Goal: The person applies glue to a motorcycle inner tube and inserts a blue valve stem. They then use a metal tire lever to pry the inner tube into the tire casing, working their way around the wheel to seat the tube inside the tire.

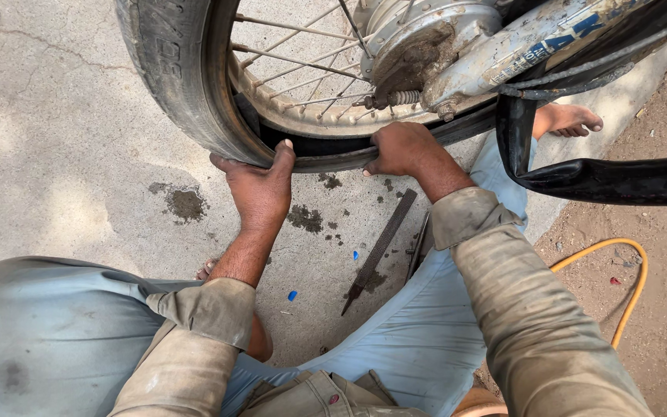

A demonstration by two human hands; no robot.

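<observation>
- A long dark metal file (pixel 380 249) lies on the concrete floor (pixel 55 154), near centre.
- Small blue bits (pixel 292 295) lie just left of it.
- An orange hose (pixel 633 279) curves over the dirt at right.
- Dark oil stains (pixel 185 204) mark the concrete, left.

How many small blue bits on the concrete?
2. One blue bit lies just left of the flat file; the other blue bit lies lower left, near the left forearm. More may be hidden.

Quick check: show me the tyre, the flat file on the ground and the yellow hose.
tyre (pixel 171 77), head view, on the worn tread left of the rim.
flat file (pixel 384 241), head view, on the middle of its dark blade.
yellow hose (pixel 636 287), head view, on the bend over the dirt.
</observation>
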